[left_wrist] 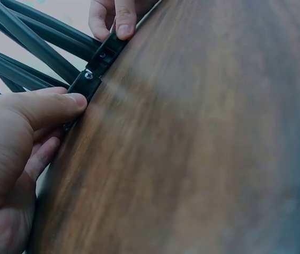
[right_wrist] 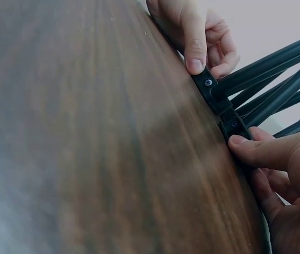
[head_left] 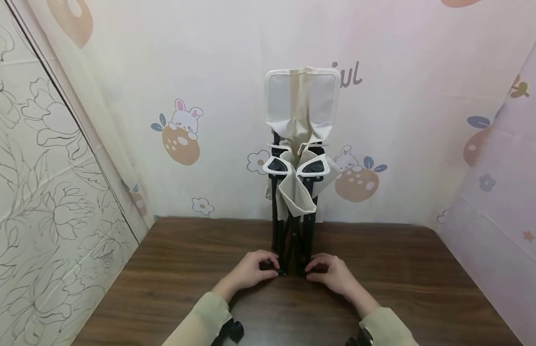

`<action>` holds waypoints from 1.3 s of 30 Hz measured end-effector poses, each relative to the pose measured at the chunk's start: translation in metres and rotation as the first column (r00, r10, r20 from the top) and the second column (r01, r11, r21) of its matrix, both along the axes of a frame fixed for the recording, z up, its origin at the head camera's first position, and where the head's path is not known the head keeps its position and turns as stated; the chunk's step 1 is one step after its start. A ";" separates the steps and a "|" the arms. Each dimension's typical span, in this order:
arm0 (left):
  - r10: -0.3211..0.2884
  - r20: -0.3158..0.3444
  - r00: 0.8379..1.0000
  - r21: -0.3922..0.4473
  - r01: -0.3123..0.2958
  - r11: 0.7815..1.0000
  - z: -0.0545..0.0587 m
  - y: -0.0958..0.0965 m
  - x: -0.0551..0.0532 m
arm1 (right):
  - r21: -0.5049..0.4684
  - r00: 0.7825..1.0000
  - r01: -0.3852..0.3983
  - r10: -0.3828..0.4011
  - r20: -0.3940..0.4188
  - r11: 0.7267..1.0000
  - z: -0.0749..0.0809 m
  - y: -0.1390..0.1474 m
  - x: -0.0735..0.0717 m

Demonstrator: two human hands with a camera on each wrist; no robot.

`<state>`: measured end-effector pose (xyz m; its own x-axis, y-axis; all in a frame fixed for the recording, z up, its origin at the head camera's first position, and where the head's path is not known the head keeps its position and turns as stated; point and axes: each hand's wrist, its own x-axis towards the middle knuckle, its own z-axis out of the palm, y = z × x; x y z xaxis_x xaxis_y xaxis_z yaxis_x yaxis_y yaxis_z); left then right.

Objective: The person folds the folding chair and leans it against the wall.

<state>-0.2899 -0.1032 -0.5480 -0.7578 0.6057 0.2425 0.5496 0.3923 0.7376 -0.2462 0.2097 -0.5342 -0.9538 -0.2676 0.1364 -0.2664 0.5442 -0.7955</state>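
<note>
A folded camp chair [head_left: 298, 197] with cream fabric, pale mesh panels and black tube legs [head_left: 309, 228] stands upright on the table. Low at its base, my left hand [head_left: 249, 270] pinches the left black plastic foot [left_wrist: 81, 83] between thumb and fingers. My right hand [head_left: 333, 275] grips the right foot [right_wrist: 235, 126] the same way. Both wrist views show the two feet close together at the tabletop, with a screw in each. White-rimmed corner pieces [head_left: 313, 167] hang partway up the fabric. The chair's rear legs are largely hidden.
The dark wooden table [head_left: 199, 250] extends on both sides of the chair. Just behind its back edge hangs a pale curtain [head_left: 233, 105] with rabbit and fruit prints. A flower-patterned panel [head_left: 47, 216] stands along the left side.
</note>
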 end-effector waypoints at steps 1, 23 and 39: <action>-0.001 -0.001 1.000 -0.001 0.001 1.000 0.000 0.000 -0.001 | -0.001 1.000 0.001 -0.001 0.000 1.000 0.000 0.000 0.000; -0.010 0.032 0.999 -0.013 0.010 1.000 0.003 0.001 -0.011 | 0.041 1.000 0.010 -0.009 -0.030 0.999 0.002 -0.004 -0.006; 0.000 0.043 0.999 -0.025 0.001 1.000 0.002 0.002 -0.016 | 0.050 0.999 0.038 -0.037 -0.016 0.998 0.003 -0.008 -0.009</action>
<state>-0.3062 -0.1014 -0.5458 -0.7668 0.6116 0.1948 0.5180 0.4105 0.7504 -0.2556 0.2019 -0.5316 -0.9613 -0.2383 0.1385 -0.2570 0.5932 -0.7629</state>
